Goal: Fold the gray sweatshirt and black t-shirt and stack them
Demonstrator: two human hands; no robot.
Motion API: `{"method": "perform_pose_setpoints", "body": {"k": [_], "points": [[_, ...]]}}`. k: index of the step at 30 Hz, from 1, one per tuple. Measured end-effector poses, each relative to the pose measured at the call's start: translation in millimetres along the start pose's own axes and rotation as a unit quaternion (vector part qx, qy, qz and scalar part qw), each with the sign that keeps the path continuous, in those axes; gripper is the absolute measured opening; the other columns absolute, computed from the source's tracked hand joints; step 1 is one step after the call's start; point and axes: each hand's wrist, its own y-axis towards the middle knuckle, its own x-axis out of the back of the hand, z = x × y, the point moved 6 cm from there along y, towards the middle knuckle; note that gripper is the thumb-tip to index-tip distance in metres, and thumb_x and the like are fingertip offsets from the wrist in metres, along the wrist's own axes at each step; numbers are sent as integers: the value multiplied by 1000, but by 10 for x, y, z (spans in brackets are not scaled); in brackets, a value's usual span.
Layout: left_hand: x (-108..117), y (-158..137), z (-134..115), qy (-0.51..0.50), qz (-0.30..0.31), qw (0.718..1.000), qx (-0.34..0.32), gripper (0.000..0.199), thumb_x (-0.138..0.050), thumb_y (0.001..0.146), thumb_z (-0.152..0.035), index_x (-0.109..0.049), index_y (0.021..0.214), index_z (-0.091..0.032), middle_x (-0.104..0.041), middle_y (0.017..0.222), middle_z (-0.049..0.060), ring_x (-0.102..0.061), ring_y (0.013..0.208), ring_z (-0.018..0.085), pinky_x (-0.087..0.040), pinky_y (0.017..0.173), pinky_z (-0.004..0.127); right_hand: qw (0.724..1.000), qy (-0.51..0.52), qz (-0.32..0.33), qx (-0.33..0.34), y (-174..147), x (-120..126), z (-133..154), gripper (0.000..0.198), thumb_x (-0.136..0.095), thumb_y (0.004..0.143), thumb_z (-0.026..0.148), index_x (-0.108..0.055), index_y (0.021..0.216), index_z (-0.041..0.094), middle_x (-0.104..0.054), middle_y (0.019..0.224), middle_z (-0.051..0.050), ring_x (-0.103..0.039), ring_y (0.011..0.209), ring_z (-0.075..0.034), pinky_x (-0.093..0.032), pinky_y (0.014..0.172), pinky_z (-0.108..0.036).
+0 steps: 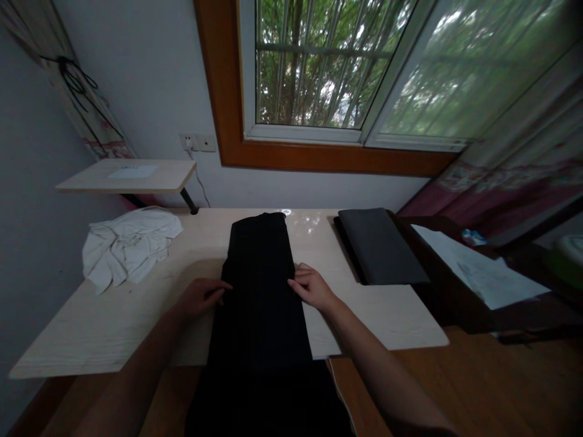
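A black garment [260, 279], folded into a long flat strip, lies across the middle of the table from near the wall to the front edge. Whether it is a pair of trousers or something else, I cannot tell. My left hand [204, 297] pinches its left edge between thumb and fingers. On the opposite edge, at about the same height, my right hand [312, 286] has its fingers curled and closed on the fabric. The lower end of the cloth merges with dark clothing below the table edge.
A crumpled white cloth [130, 243] lies on the left of the table [378, 315], beside a small raised shelf [91, 176] with a paper on it. To the right is a dark flat folder-like item [382, 246]. Beyond it, papers [478, 267] rest on a dark surface.
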Motion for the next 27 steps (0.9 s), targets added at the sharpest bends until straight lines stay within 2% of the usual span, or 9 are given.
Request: {"method": "perform_pose_setpoints", "body": {"k": [2, 4, 7, 10, 12, 15, 19, 22, 27], "points": [[0, -39, 6, -34, 13, 999, -12, 31, -49, 100, -35, -72, 117, -25, -74, 71, -2, -69, 67, 15, -51, 69, 27, 1000, 21, -2, 9, -28, 2, 29, 48, -43, 104, 35, -59, 61, 23, -55, 61, -1, -53, 68, -18, -46, 75, -35], [56, -38, 17, -34, -30, 999, -15, 31, -49, 100, -35, -72, 117, -24, -76, 80, 1, -72, 76, 16, -53, 75, 28, 999, 23, -40, 0, -29, 50, 36, 40, -45, 104, 35, -66, 73, 22, -63, 72, -4, -57, 75, -19, -46, 79, -36], [142, 11, 18, 27, -120, 992, -10, 29, -51, 98, -33, -73, 114, -22, -78, 99, 5, -72, 91, 19, -54, 85, 33, 996, 3, -90, -24, 8, 100, 21, 26, -48, 104, 32, -71, 98, 23, -71, 99, -7, -61, 96, -22, -46, 90, -40], [134, 67, -6, 94, -142, 985, -7, 27, -53, 96, -33, -75, 108, -23, -78, 99, 6, -71, 91, 21, -53, 86, 35, 995, -35, -84, -43, 46, 64, -13, 23, -50, 103, 30, -72, 101, 23, -71, 99, -7, -60, 99, -23, -45, 91, -41], [109, 74, -11, 95, -125, 988, 0, 26, -53, 96, -34, -75, 105, -23, -78, 93, 5, -71, 87, 20, -53, 85, 34, 994, -51, -81, -47, 43, 45, -32, 26, -52, 102, 31, -71, 87, 23, -69, 86, -6, -59, 93, -22, -45, 88, -40], [57, 35, -9, 22, -56, 998, 14, 29, -51, 98, -36, -76, 101, -22, -76, 77, 2, -71, 73, 17, -53, 74, 28, 997, -16, -70, -13, 10, 36, -4, 37, -53, 101, 32, -62, 67, 23, -60, 67, -2, -56, 80, -20, -45, 84, -38], [21, -13, -30, -76, 23, 996, 27, 37, -48, 100, -43, -77, 96, -20, -72, 62, 0, -68, 60, 15, -50, 64, 25, 998, 53, -33, 33, -28, 29, 60, 38, -50, 102, 29, -61, 66, 23, -58, 62, 0, -56, 71, -18, -47, 82, -37], [101, 24, 31, -81, -32, 994, 60, 40, -46, 100, -45, -77, 95, -20, -72, 64, 1, -70, 65, 17, -52, 69, 27, 998, 33, -44, 18, -19, 34, 42, 26, -52, 101, 28, -68, 81, 23, -68, 79, -4, -60, 80, -20, -48, 83, -39], [249, 109, 261, 6, -196, 972, 127, 37, -52, 94, -47, -73, 108, -20, -77, 98, 6, -71, 91, 23, -54, 87, 38, 998, -15, -59, 8, 28, -17, 7, 15, -56, 99, 26, -72, 100, 24, -71, 105, -8, -63, 100, -23, -49, 91, -43]]}}
